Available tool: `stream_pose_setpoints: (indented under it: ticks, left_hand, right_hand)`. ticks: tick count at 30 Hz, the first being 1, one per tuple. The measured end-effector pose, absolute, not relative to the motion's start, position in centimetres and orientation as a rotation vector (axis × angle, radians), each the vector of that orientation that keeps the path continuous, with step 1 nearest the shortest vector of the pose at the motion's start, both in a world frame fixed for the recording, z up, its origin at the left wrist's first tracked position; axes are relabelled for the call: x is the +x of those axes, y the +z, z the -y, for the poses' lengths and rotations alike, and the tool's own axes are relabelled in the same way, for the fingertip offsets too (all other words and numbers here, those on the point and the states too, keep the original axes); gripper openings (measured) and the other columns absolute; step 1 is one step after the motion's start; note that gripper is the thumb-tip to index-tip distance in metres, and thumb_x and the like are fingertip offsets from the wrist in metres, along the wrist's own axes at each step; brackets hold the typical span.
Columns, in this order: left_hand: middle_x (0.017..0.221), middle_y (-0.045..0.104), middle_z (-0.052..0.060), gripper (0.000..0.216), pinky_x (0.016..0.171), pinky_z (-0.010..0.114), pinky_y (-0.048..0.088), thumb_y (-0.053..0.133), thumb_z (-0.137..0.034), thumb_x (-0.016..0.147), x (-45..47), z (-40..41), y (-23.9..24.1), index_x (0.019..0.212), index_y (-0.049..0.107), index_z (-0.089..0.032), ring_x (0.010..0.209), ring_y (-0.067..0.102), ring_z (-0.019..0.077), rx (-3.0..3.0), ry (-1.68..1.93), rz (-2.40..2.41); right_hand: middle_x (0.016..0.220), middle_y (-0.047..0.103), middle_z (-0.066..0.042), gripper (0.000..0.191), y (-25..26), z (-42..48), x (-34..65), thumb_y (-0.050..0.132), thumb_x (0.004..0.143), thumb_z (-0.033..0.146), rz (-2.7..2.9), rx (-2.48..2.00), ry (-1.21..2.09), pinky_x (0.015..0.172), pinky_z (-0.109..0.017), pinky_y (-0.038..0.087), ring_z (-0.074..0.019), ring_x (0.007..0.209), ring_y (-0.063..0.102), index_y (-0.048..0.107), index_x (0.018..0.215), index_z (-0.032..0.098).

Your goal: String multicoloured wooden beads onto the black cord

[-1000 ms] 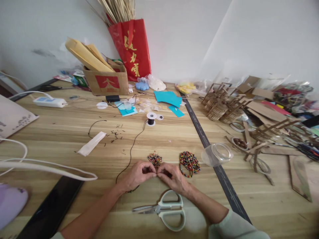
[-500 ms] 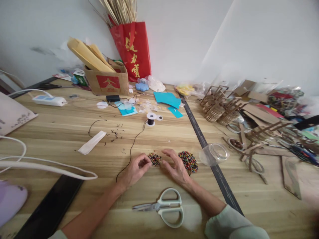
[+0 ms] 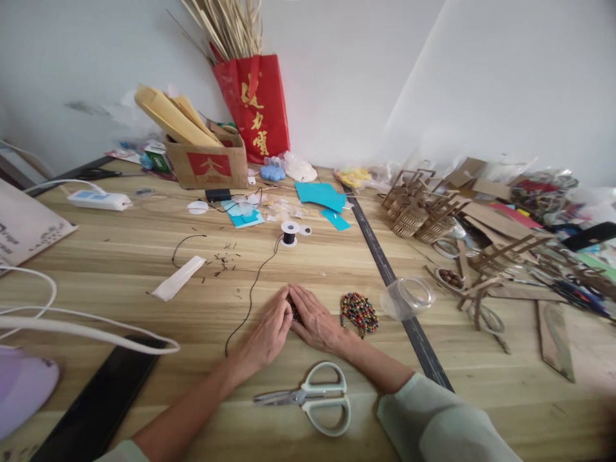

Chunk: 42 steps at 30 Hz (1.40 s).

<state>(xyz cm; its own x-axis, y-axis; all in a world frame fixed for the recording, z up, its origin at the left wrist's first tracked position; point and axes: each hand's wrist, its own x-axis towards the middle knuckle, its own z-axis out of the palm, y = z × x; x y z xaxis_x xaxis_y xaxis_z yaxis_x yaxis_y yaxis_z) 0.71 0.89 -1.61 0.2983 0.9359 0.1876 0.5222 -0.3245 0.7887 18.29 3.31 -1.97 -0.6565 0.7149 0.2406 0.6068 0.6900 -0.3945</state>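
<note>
My left hand (image 3: pixel 273 326) and my right hand (image 3: pixel 314 321) meet at the fingertips around a small pile of coloured beads (image 3: pixel 294 310), mostly covered by them. The fingers of my left hand are curled closed against the beads. My right hand lies low on the table, its fingers stretched out along the pile's other side. Just right of it sits a larger heap of multicoloured beads (image 3: pixel 360 313). Scissors with pale handles (image 3: pixel 308 398) lie between my forearms. From a spool of black cord (image 3: pixel 289 235), a loose length runs down to beside my left wrist.
A clear plastic jar (image 3: pixel 407 298) lies on its side at the right. Beyond it are small woven baskets (image 3: pixel 414 208) and wood strips. A white paper strip (image 3: pixel 179 278) and black cord scraps lie left. White cables (image 3: pixel 96 328) cross the left edge. A box (image 3: pixel 206 165) and red bag (image 3: pixel 255 106) stand behind.
Both hands have closed in on the small bead pile, which lay uncovered between them before. My right hand has moved left, away from the larger heap, and flattened down. The view shifted slightly.
</note>
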Motion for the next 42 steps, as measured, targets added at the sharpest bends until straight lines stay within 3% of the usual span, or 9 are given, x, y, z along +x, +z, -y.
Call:
stream_pose_setpoints:
  ticks: [8, 14, 19, 25, 29, 34, 42]
  left_hand:
    - [0.155, 0.035, 0.013, 0.015, 0.119, 0.055, 0.025, 0.037, -0.022, 0.096, 1.5, -0.1, -2.0, 0.099, 0.052, -0.02, 0.145, 0.027, 0.0281, 2.098, 0.813, -1.291]
    - [0.16, 0.026, 0.011, 0.013, 0.121, 0.052, 0.022, 0.038, -0.021, 0.097, 1.4, -0.1, -1.2, 0.09, 0.049, -0.02, 0.149, 0.016, 0.0256, 2.012, 0.8, -1.273]
    - [0.16, 0.022, 0.013, 0.013, 0.121, 0.05, 0.02, 0.035, -0.019, 0.096, 1.6, -0.3, -0.9, 0.088, 0.045, -0.02, 0.149, 0.016, 0.0242, 2.019, 0.733, -1.272]
    - [0.158, 0.028, 0.011, 0.013, 0.12, 0.052, 0.021, 0.036, -0.018, 0.095, 2.1, -0.3, -0.9, 0.085, 0.044, -0.022, 0.149, 0.016, 0.0253, 1.983, 0.796, -1.27]
    - [0.154, 0.035, 0.011, 0.015, 0.118, 0.048, 0.026, 0.036, -0.022, 0.095, 2.0, -0.4, -0.5, 0.084, 0.046, -0.021, 0.145, 0.027, 0.0258, 1.912, 0.812, -1.274]
    - [0.138, 0.053, 0.01, 0.017, 0.116, 0.044, 0.03, 0.041, -0.03, 0.095, 1.0, -0.9, 0.5, 0.1, 0.055, -0.022, 0.136, 0.042, 0.0237, 1.699, 0.806, -1.362]
    - [0.146, 0.049, 0.008, 0.021, 0.118, 0.045, 0.023, 0.044, -0.041, 0.096, -0.1, -1.5, 1.1, 0.093, 0.055, -0.024, 0.139, 0.039, 0.0253, 1.553, 0.794, -1.305]
  right_hand:
    - [0.148, 0.04, -0.022, 0.057, -1.9, -3.0, 18.5, 0.043, 0.096, 0.02, 2.46, -0.917, 0.417, 0.115, -0.051, 0.036, -0.0277, 0.142, 0.033, 0.026, 0.149, 0.008]
    - [0.144, 0.044, -0.024, 0.052, -1.6, -3.2, 18.5, 0.045, 0.096, 0.02, 2.448, -0.835, 0.464, 0.115, -0.048, 0.036, -0.0274, 0.141, 0.035, 0.034, 0.144, 0.005]
    - [0.145, 0.043, -0.023, 0.054, -1.6, -3.4, 18.5, 0.045, 0.095, 0.018, 2.431, -0.781, 0.514, 0.115, -0.05, 0.036, -0.0267, 0.142, 0.032, 0.032, 0.145, 0.007]
    - [0.145, 0.042, -0.024, 0.051, -1.5, -3.5, 18.6, 0.045, 0.095, 0.018, 2.41, -0.764, 0.549, 0.116, -0.049, 0.034, -0.0266, 0.142, 0.032, 0.033, 0.143, 0.005]
    - [0.144, 0.043, -0.022, 0.054, -1.4, -3.5, 18.7, 0.048, 0.095, 0.02, 2.387, -0.771, 0.576, 0.116, -0.049, 0.036, -0.027, 0.141, 0.033, 0.031, 0.145, 0.009]
    - [0.142, 0.045, -0.022, 0.061, -1.4, -3.5, 18.9, 0.057, 0.091, 0.02, 2.364, -0.789, 0.607, 0.114, -0.05, 0.038, -0.0285, 0.139, 0.037, 0.03, 0.146, 0.012]
    - [0.14, 0.047, -0.021, 0.066, -1.5, -3.5, 18.9, 0.06, 0.087, 0.016, 2.303, -0.778, 0.628, 0.111, -0.05, 0.042, -0.0301, 0.136, 0.041, 0.03, 0.146, 0.013]
